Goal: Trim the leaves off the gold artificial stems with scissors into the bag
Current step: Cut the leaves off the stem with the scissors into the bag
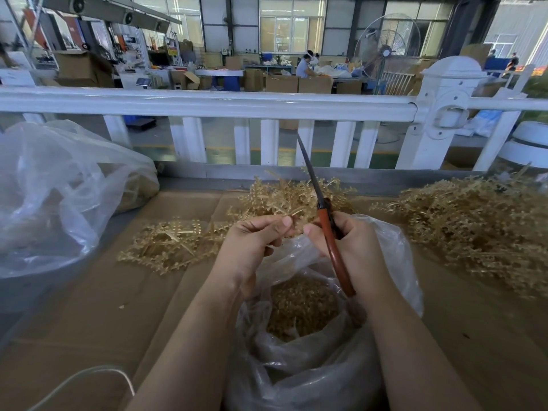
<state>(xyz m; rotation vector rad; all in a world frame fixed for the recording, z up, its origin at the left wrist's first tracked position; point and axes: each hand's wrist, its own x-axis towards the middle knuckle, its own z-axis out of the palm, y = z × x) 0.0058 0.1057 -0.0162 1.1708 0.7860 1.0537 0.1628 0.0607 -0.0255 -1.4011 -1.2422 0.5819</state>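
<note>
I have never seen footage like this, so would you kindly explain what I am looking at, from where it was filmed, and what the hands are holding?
There is no machine here: a person works with bare hands, filmed by one wide-angle camera worn on the head, looking forward and down. The right hand grips orange-handled scissors, blades pointing up and away. The left hand pinches a gold artificial stem just beside them. Below the hands sits an open clear plastic bag holding gold trimmings. On the cardboard-covered table lie more gold stems: a small heap on the left and a big pile on the right. A white railing stands behind.
</note>
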